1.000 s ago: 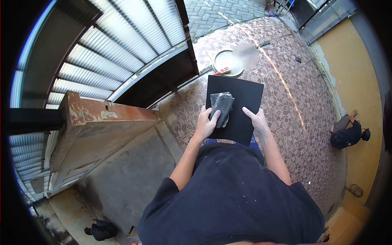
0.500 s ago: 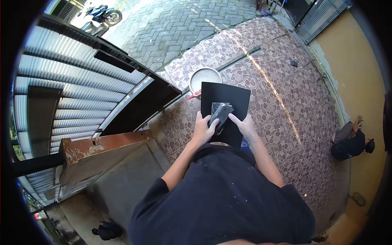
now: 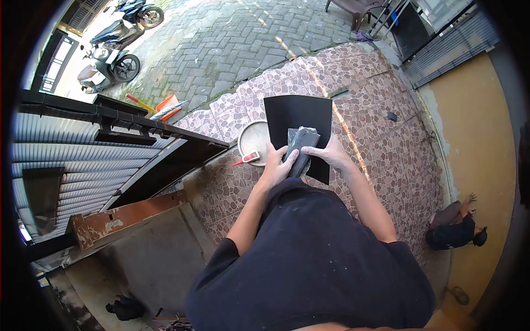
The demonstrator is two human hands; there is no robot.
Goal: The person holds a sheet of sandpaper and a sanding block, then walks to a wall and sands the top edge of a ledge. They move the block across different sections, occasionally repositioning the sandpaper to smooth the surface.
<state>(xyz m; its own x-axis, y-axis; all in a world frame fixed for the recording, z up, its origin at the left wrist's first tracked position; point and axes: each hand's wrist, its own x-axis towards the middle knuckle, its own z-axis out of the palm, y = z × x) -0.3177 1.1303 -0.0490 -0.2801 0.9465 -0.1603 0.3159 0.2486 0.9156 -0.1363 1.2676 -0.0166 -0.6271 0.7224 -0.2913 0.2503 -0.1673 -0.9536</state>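
Observation:
In front of my body I hold a stiff black sheet, slightly curved at its top edge. Against its face lies a dark grey block with pale dust on it and a ragged, lighter upper end. My left hand is closed around the left side, its thumb pressing on the block. From the right, my right hand grips the sheet and block, with its thumb across the block. The fingers behind the sheet are hidden. Just left of the sheet is a round, pale-rimmed tub, with a red and white pointed tool at its rim.
A corrugated gate stands at left beside a rusty beam. Motorbikes and an orange dustpan are beyond it. A person crouches by the yellow wall. Another person is at lower left.
My view has tilted up, showing more of the paving and motorbikes. My right thumb has moved left onto the block, and the block has turned slightly more upright.

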